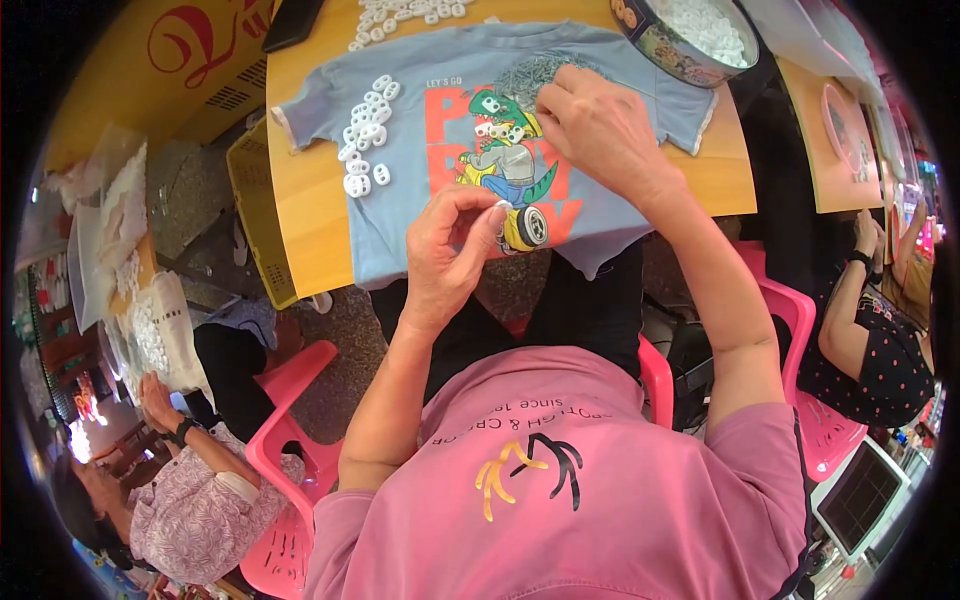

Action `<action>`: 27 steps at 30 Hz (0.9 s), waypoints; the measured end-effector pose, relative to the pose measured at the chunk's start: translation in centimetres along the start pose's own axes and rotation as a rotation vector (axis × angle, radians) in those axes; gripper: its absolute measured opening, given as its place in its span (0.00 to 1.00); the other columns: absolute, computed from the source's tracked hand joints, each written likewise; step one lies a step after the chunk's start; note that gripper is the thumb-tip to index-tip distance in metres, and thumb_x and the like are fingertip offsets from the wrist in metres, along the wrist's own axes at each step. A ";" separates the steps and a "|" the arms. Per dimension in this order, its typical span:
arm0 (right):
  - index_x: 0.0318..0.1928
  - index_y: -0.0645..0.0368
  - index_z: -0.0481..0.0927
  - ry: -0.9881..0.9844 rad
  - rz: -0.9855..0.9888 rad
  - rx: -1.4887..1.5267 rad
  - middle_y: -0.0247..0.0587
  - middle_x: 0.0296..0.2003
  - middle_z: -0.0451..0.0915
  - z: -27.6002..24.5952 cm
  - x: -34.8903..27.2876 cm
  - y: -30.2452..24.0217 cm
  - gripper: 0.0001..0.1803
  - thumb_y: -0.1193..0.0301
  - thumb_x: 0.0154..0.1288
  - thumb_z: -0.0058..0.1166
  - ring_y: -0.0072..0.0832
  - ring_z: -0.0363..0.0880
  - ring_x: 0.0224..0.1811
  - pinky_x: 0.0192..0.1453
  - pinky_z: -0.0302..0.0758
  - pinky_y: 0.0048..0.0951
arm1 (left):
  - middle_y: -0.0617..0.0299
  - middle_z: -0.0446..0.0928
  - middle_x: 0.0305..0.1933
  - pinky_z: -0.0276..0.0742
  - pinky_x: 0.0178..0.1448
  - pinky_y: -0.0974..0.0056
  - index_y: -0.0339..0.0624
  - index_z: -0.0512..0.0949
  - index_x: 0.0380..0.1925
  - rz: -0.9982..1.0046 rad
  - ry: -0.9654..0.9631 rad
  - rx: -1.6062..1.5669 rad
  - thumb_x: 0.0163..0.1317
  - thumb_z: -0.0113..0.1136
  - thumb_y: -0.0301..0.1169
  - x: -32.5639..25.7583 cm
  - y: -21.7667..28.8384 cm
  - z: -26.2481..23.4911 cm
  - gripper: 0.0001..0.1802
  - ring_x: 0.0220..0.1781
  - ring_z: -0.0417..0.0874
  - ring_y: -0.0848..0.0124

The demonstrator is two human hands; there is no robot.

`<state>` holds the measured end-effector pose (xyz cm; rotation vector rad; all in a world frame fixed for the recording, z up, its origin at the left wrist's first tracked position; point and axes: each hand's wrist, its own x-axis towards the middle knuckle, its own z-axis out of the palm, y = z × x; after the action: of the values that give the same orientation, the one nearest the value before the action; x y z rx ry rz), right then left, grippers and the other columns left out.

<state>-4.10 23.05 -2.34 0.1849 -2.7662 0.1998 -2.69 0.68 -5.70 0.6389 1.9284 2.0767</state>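
Observation:
My left hand (pixel 447 245) pinches a small white plastic piece (pixel 503 205) between thumb and fingertip, above a blue printed T-shirt (pixel 395 215) spread on the table. At the edge of a heap of small thin grey metal parts (pixel 535 72), my right hand (pixel 605 125) has its fingers drawn together; what they hold, if anything, is hidden. A cluster of white oval pieces with two holes (pixel 370 132) lies on the shirt's left side. Several small pale pieces (pixel 500 131) appear to rest on the dinosaur print, near my right fingers.
The yellow table (pixel 305 215) holds more white pieces (pixel 405 15) at the far edge and a round tin (pixel 690 40) full of them at far right. A dark flat object (pixel 292 22) lies far left. Co-workers sit on both sides, near pink chairs (pixel 290 420).

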 end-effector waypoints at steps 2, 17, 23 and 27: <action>0.33 0.59 0.81 0.039 0.004 0.086 0.38 0.30 0.78 -0.6 0.5 -0.3 0.05 0.71 0.59 0.58 0.37 0.79 0.33 0.35 0.75 0.32 | 0.63 0.78 0.36 0.75 0.41 0.74 0.34 0.77 0.38 -0.064 0.020 -0.078 0.65 0.60 0.23 0.0 0.4 -0.2 0.05 0.35 0.79 0.79; 0.48 0.66 0.80 0.006 0.472 1.540 0.38 0.40 0.83 -3.7 -3.7 -5.0 0.12 0.72 0.69 0.55 0.18 0.77 0.34 0.41 0.76 0.20 | 0.57 0.81 0.37 0.78 0.46 0.69 0.33 0.75 0.42 -0.223 0.134 -0.455 0.66 0.60 0.28 0.5 4.7 0.9 0.10 0.38 0.82 0.74; 0.48 0.66 0.80 -0.010 0.564 1.920 0.35 0.35 0.81 -4.4 -4.4 -7.2 0.12 0.71 0.69 0.56 0.14 0.74 0.31 0.40 0.75 0.18 | 0.57 0.81 0.37 0.78 0.44 0.69 0.33 0.75 0.41 -0.203 0.081 -0.504 0.66 0.60 0.29 -0.3 6.0 1.7 0.10 0.37 0.82 0.73; 0.48 0.65 0.80 -0.021 0.571 1.995 0.32 0.34 0.79 -4.3 -4.5 -6.6 0.12 0.71 0.70 0.55 0.15 0.73 0.32 0.40 0.75 0.19 | 0.57 0.81 0.36 0.78 0.44 0.69 0.34 0.75 0.41 -0.176 0.068 -0.513 0.66 0.60 0.29 -0.6 6.3 1.9 0.09 0.36 0.81 0.74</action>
<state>2.51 17.73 0.75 -0.1535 -1.4213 2.7705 -0.51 1.41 0.49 0.2759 1.3299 2.3585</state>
